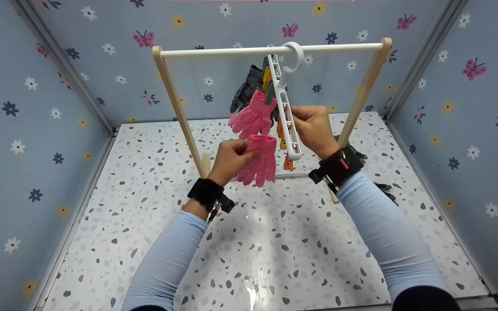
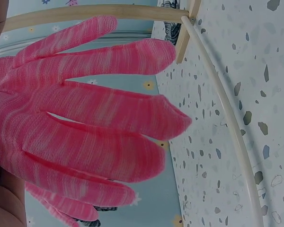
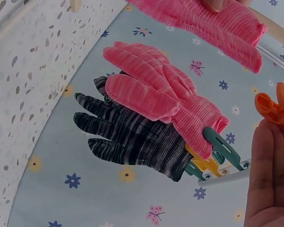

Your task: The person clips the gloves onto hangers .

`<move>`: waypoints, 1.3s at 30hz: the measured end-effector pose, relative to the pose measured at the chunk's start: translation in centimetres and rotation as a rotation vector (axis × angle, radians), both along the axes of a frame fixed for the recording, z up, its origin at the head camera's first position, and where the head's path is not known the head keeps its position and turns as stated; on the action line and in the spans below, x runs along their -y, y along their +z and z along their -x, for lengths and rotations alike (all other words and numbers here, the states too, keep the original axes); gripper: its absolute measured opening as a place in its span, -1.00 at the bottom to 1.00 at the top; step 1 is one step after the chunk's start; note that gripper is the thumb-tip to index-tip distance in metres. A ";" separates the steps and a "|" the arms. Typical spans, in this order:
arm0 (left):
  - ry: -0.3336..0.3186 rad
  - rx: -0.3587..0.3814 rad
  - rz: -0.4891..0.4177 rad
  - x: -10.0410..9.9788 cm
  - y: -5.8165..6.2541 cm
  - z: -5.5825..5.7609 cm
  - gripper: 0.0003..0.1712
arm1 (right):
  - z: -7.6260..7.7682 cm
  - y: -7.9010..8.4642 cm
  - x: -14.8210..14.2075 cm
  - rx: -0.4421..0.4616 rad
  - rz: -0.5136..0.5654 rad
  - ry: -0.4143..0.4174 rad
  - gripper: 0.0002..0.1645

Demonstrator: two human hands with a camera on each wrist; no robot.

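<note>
My left hand [image 1: 231,160] pinches the cuff of a pink knitted glove [image 1: 263,163], whose fingers point down. In the left wrist view this glove [image 2: 94,109] is spread flat. My right hand [image 1: 316,129] is at the right side of a white clip hanger [image 1: 284,103]. In the right wrist view its fingertips [image 3: 267,137] hold an orange clip [image 3: 279,108]. A second pink glove [image 1: 255,113] hangs from a green clip [image 3: 222,147]. Behind it hangs a dark grey striped glove [image 3: 132,135]. The right thumb is hidden in the right wrist view.
The hanger hooks over the white bar [image 1: 227,52] of a rack with wooden legs [image 1: 363,93]. More dark gloves [image 1: 385,188] lie on the speckled surface [image 1: 145,242] at the right. Flower-patterned walls [image 1: 37,142] enclose the back and sides.
</note>
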State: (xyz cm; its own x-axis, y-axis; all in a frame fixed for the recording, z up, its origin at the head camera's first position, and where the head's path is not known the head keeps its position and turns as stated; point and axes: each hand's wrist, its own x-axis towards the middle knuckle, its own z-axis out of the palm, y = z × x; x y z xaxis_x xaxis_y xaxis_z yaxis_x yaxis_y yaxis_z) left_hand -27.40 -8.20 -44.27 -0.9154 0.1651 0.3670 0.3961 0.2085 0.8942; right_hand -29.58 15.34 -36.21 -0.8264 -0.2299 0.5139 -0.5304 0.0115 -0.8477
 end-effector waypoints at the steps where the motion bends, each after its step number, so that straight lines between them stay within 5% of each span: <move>1: -0.001 -0.005 0.009 -0.1 0.1 0.0 -0.86 | 0.0 0.0 0.0 -0.003 -0.002 -0.005 -0.76; 23: -0.037 -0.017 0.059 -2.1 1.5 0.2 -0.86 | 0.0 0.0 0.4 0.005 -0.036 -0.099 -0.77; 39: -0.041 -0.043 0.014 -2.5 2.1 0.4 -0.88 | -0.1 0.0 0.4 0.027 0.009 -0.082 -0.75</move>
State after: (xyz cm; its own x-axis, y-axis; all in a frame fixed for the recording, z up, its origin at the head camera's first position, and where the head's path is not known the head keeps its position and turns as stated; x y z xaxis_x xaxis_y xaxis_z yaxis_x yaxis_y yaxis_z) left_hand -27.75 -5.66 -42.20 -0.8912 0.2075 0.4033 0.4426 0.2033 0.8734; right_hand -29.51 14.92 -36.18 -0.8561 -0.1562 0.4927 -0.5046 0.0461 -0.8621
